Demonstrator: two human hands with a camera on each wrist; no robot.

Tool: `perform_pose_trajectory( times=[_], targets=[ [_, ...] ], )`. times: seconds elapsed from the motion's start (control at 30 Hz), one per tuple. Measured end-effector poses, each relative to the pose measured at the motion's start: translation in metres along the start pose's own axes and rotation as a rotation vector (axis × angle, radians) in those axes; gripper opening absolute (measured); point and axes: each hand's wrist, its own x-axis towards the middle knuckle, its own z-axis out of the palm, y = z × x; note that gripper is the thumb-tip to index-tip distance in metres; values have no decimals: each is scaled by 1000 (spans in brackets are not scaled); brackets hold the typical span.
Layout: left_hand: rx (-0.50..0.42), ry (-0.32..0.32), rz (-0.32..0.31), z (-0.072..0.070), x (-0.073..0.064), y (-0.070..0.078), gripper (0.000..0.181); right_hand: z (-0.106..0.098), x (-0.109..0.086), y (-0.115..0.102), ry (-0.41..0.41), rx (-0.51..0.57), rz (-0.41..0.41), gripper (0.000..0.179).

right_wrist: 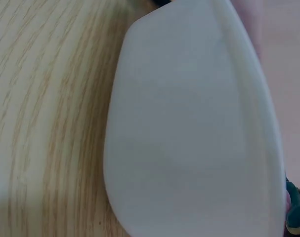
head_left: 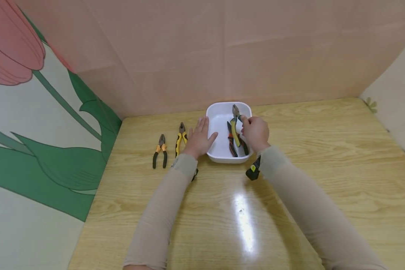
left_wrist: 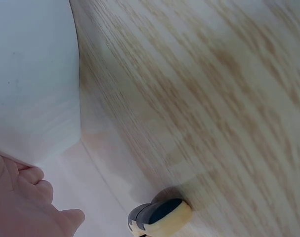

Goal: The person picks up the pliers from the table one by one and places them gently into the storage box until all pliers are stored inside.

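Note:
A white plastic basin (head_left: pixel 219 148) stands on the table near the wall. My left hand (head_left: pixel 198 139) rests with straight fingers against its left rim; the left wrist view shows that hand (left_wrist: pixel 26 202) beside the basin wall (left_wrist: pixel 36 84). Over the basin's right side, my right hand (head_left: pixel 256 131) grips pliers (head_left: pixel 235 131) by one handle, metal head pointing away. Their other handle is yellow; a teal part of the handle (right_wrist: pixel 298 212) shows in the right wrist view. Beneath them in the basin lies a tool with black-and-red handles (head_left: pixel 231 144), partly hidden.
Left of the basin lie pliers with yellow-and-black handles (head_left: pixel 179 142), partly behind my left hand. Farther left are pliers with orange-and-black handles (head_left: pixel 159 153). The wooden table (head_left: pixel 324 150) meets a pink cloth-covered wall (head_left: pixel 175 75) at the back.

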Motion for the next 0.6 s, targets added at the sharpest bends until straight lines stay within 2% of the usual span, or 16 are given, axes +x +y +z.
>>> perform_pose_trajectory(
  times=[0.37,0.6],
  targets=[
    [3,10,13,1,1,-1,79,8,-2,-2,60,-237,-126,52],
    [-1,9,14,1,0,1,78,12,-1,0,50,-345,-143,53]
  ],
)
